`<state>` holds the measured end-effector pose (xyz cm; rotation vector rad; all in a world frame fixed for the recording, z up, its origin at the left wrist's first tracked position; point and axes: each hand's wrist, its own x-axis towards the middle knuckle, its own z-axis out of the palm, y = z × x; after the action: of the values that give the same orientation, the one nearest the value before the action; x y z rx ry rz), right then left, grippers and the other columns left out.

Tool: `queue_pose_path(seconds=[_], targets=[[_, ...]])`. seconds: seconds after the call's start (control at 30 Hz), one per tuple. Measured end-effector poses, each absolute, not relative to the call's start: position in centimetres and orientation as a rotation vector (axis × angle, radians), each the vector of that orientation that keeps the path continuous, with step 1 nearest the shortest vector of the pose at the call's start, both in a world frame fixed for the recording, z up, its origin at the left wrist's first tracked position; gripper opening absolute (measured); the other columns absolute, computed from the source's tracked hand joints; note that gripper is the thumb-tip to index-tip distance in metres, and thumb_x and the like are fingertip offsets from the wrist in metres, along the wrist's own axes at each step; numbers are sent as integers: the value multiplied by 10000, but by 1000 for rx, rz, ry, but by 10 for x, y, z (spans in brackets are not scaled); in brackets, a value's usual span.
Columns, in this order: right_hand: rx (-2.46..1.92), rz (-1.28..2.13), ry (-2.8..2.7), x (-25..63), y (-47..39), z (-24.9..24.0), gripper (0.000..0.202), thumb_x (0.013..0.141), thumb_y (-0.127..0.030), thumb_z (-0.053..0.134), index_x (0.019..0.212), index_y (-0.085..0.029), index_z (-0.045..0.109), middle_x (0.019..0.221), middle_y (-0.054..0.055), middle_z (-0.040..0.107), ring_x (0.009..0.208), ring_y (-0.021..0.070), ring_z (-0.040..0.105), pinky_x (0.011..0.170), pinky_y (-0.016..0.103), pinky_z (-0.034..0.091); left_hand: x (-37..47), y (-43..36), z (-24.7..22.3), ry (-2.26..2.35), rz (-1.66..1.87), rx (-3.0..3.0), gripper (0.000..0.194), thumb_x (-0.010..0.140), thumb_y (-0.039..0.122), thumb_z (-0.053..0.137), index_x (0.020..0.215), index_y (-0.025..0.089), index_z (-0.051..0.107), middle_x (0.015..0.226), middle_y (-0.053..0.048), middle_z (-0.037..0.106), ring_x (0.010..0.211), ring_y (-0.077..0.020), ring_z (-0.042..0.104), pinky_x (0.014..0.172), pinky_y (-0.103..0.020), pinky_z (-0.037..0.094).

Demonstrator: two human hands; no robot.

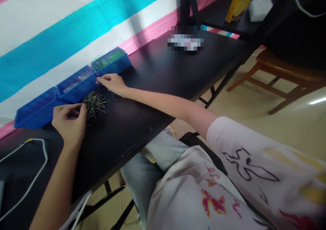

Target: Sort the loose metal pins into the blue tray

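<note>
A pile of thin, dark, nail-like metal pieces [96, 103] lies on the black table, some with yellowish glints. At its near left edge is my left hand [70, 121], thumb and index finger brought together; whatever is between the tips cannot be made out. My right hand [114, 84] hovers just beyond the pile, fingers pinched, close to the gap between two blue bins. The middle blue bin [78, 85] holds small clear packets. Green packets fill the far blue bin [124, 62]. The near blue bin [35, 111] shows no contents I can make out.
A white cable [44, 152] loops over the black table [152, 84] at left. A blurred pale item [185, 42] lies toward its far end. Striped sheeting [76, 29] hangs behind the bins. A wooden stool [287, 70] stands at right, below a yellow box [240, 4].
</note>
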<state>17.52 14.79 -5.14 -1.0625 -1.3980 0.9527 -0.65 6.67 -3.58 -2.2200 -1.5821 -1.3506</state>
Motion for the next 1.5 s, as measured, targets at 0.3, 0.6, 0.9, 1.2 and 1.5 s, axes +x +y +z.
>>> queue_pose_path(seconds=[0.3, 0.6, 0.9, 1.2, 1.5], targets=[[-1057, 952, -1392, 174, 148, -52, 289, 847, -364, 512, 759, -144, 677, 620, -19, 572, 626, 101, 504, 648, 204, 352, -9, 70, -38, -1598, -1339, -2227, 237, 708, 302, 652, 898, 165, 689, 790, -12, 553, 582, -71, 471, 498, -178, 385], [-1034, 876, -1448, 173, 143, -52, 304, 851, -368, 501, 751, -141, 678, 653, -9, 581, 666, 103, 523, 643, 201, 354, -7, 65, -36, -1602, -1329, -2276, 190, 761, 316, 596, 890, 191, 660, 795, 13, 525, 613, -68, 483, 518, -195, 379], [-794, 983, -1790, 164, 115, -46, 240, 831, -354, 517, 846, -173, 674, 795, 29, 639, 632, 104, 552, 619, 222, 401, -1, 54, -33, -1645, -1547, -2376, 116, 770, 296, 597, 847, 235, 659, 823, -26, 546, 711, -133, 531, 476, -220, 381], [-685, 890, -1937, 161, 109, -44, 197, 782, -306, 569, 660, -165, 631, 646, 25, 594, 602, 134, 521, 568, 247, 394, 0, 55, -38, -1721, -1823, -2452, 138, 784, 314, 591, 801, 192, 653, 821, -38, 539, 752, -150, 539, 587, -244, 440], [-668, 934, -1982, 160, 106, -44, 169, 784, -290, 577, 693, -149, 593, 653, -4, 501, 558, 100, 442, 479, 213, 309, 2, 55, -39, -1834, -2003, -2397, 188, 789, 317, 584, 753, 141, 639, 811, -46, 540, 725, -134, 515, 566, -211, 406]])
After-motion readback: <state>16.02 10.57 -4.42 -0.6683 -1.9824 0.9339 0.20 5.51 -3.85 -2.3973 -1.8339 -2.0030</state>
